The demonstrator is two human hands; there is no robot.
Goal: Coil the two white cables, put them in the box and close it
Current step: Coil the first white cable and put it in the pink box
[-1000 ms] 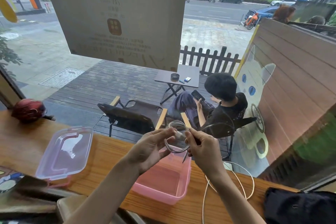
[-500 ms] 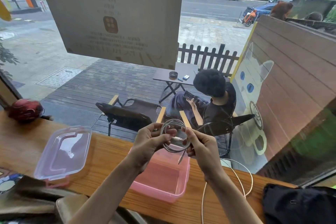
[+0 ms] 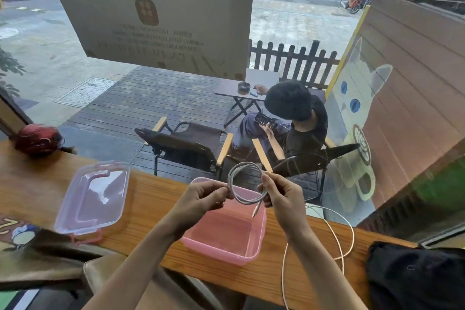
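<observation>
A white cable wound into a small coil [image 3: 237, 178] hangs in the air above the open pink box [image 3: 259, 234]. My left hand [image 3: 203, 197] pinches the coil's left side and my right hand [image 3: 281, 194] pinches its right side. One plug end dangles from the coil toward the box. The box looks empty. A second white cable [image 3: 339, 231] lies loose on the wooden counter to the right of the box, with one end hanging over the front edge. The clear lid [image 3: 91, 196] lies flat on the counter to the left.
The wooden counter [image 3: 151, 199] runs along a window. A red helmet [image 3: 37, 138] sits at its far left and a black bag [image 3: 415, 277] at the near right. Outside the glass, a person sits in a chair at a small table.
The coil has been kept in both hands and now sits a little lower and nearer the box. The view has tilted downward.
</observation>
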